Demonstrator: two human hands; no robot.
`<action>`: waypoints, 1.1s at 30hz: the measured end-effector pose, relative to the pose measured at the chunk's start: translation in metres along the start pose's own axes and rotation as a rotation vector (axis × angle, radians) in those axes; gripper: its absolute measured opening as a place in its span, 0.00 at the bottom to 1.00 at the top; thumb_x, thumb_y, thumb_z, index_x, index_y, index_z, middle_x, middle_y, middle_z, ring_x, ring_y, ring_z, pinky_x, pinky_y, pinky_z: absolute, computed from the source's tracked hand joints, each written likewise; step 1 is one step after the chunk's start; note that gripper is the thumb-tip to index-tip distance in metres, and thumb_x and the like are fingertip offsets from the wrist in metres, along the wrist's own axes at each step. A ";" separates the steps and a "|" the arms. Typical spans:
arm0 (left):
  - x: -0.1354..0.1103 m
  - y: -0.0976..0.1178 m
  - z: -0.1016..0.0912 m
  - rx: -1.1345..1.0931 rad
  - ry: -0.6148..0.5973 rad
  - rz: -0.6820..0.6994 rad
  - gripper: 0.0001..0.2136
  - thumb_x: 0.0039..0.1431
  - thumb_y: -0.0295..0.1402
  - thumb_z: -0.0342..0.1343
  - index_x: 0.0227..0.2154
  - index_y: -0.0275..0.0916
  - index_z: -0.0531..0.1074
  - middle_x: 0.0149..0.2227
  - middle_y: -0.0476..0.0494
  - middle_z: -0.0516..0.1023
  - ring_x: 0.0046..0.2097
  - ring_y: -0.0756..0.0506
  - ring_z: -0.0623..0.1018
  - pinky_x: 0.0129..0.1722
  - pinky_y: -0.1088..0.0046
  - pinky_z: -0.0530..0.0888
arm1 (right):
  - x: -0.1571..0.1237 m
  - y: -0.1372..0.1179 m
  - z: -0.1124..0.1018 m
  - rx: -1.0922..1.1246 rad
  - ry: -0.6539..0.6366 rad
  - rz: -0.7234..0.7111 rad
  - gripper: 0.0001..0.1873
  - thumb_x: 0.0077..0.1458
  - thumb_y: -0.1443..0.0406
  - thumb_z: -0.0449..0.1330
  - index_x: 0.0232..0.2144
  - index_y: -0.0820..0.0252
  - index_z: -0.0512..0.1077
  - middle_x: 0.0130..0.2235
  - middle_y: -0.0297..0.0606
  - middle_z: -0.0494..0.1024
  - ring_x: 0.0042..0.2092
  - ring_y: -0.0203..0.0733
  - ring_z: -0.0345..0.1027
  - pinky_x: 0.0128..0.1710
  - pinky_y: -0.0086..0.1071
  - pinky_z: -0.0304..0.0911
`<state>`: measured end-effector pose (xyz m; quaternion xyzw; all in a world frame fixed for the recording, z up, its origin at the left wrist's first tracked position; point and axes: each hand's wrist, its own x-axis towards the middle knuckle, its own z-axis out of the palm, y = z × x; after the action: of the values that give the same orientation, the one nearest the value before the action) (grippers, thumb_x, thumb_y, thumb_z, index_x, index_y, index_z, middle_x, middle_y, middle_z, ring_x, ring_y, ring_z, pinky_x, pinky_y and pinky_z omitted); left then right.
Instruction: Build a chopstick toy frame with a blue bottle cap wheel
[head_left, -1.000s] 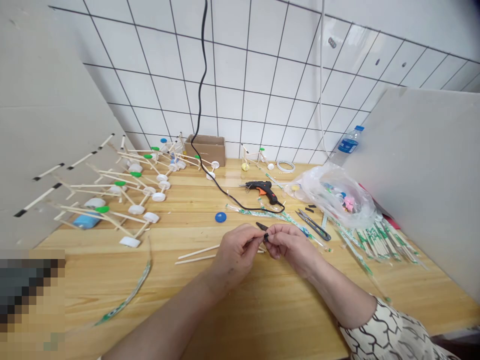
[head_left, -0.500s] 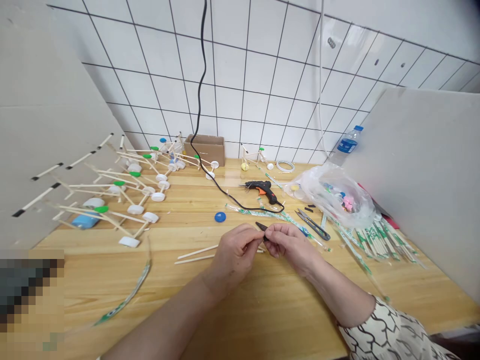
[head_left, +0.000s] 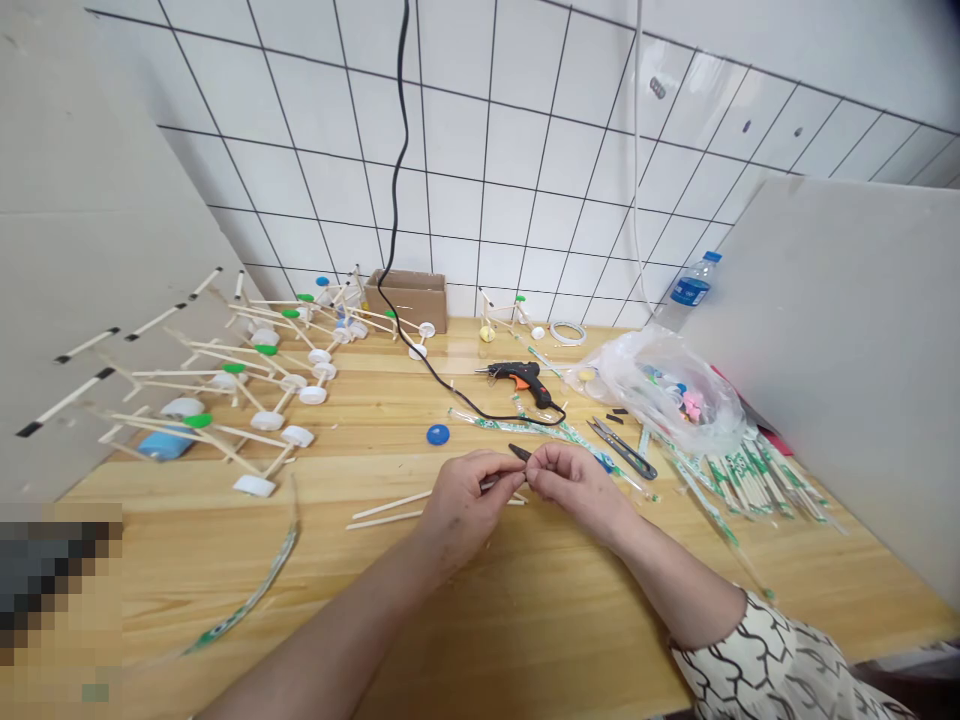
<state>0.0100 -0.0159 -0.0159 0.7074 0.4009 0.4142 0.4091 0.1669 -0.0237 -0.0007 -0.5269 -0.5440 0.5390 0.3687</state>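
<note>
My left hand (head_left: 466, 498) and my right hand (head_left: 574, 486) meet over the middle of the wooden table (head_left: 525, 620), fingertips pinched together. Between them runs a thin wooden stick (head_left: 501, 486), and a short piece of black tape (head_left: 519, 453) pokes up above the fingertips. Which fingers hold the tape I cannot make out. Two more bare wooden sticks (head_left: 390, 509) lie on the table just left of my left hand.
A black and orange glue gun (head_left: 525, 379) with its cord lies behind my hands, a blue bottle cap (head_left: 438, 434) to its left, small snips (head_left: 622, 447) to its right. Stick-and-cap models (head_left: 255, 385) fill the left, a plastic bag (head_left: 664, 390) and wrapped chopsticks (head_left: 750, 485) the right.
Both hands stay pinched together on the stick and tape; they sit slightly higher in the picture, mostly from a small shift of the camera.
</note>
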 end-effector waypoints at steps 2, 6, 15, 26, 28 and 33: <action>0.000 -0.001 0.000 0.010 -0.016 0.022 0.09 0.54 0.30 0.52 0.29 0.39 0.78 0.27 0.45 0.77 0.30 0.48 0.73 0.30 0.75 0.68 | 0.001 0.002 0.000 -0.025 0.001 -0.003 0.08 0.40 0.61 0.60 0.21 0.61 0.66 0.19 0.28 0.65 0.22 0.30 0.53 0.22 0.27 0.48; -0.001 0.000 0.000 0.071 -0.002 0.047 0.10 0.55 0.30 0.50 0.26 0.38 0.77 0.25 0.46 0.75 0.28 0.49 0.71 0.30 0.75 0.66 | 0.002 0.000 0.003 -0.033 -0.003 -0.004 0.11 0.40 0.60 0.61 0.21 0.61 0.66 0.20 0.28 0.65 0.22 0.30 0.53 0.22 0.27 0.49; 0.005 0.000 -0.007 -0.320 0.128 -0.290 0.11 0.49 0.39 0.56 0.23 0.35 0.72 0.22 0.51 0.70 0.24 0.53 0.66 0.24 0.77 0.63 | 0.004 -0.022 -0.016 -0.240 0.128 -0.141 0.10 0.49 0.58 0.58 0.26 0.60 0.69 0.22 0.31 0.69 0.25 0.34 0.60 0.23 0.27 0.52; 0.013 -0.002 -0.013 -0.643 0.215 -0.390 0.13 0.37 0.39 0.62 0.21 0.34 0.72 0.19 0.52 0.71 0.20 0.56 0.62 0.20 0.80 0.57 | 0.116 -0.024 -0.046 -1.007 0.332 0.098 0.09 0.48 0.63 0.58 0.30 0.64 0.73 0.32 0.46 0.77 0.35 0.46 0.69 0.29 0.31 0.55; 0.013 -0.002 -0.013 -0.651 0.218 -0.382 0.12 0.37 0.39 0.62 0.20 0.34 0.71 0.19 0.52 0.71 0.20 0.57 0.62 0.20 0.80 0.57 | 0.125 -0.018 -0.042 -1.025 0.317 0.137 0.09 0.46 0.63 0.61 0.29 0.64 0.73 0.32 0.46 0.77 0.35 0.46 0.70 0.29 0.31 0.55; 0.014 -0.004 -0.012 -0.690 0.229 -0.387 0.12 0.38 0.38 0.62 0.22 0.33 0.72 0.19 0.52 0.71 0.20 0.56 0.62 0.20 0.79 0.57 | 0.132 -0.012 -0.035 -1.041 0.344 0.133 0.09 0.46 0.63 0.61 0.30 0.64 0.72 0.32 0.47 0.77 0.37 0.47 0.70 0.31 0.31 0.57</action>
<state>0.0031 0.0008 -0.0117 0.3893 0.4071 0.5158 0.6455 0.1762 0.1126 -0.0062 -0.7534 -0.6360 0.1270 0.1082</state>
